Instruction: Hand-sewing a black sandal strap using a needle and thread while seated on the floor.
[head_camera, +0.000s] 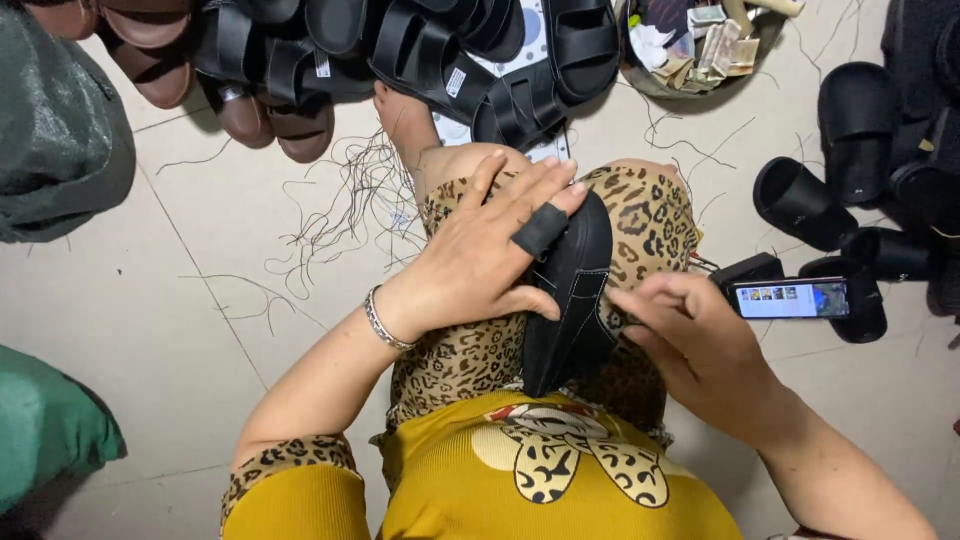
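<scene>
I see the black sandal (572, 300) standing on edge across my lap, sole toward the left, pale stitching running along its rim. To do this step well, I judge the shoe must stay braced against the knee so the stitch line does not wander. My left hand (480, 255) lies spread over the sole, fingers wrapped on it, a black guard (540, 230) on one finger. My right hand (700, 340) is curled, fingertips pinched at the strap edge; whether it holds a needle I cannot tell. Beyond lie a phone (790, 298), loose threads (340, 210) on the floor (200, 250), and stacked sandals (480, 60).
</scene>
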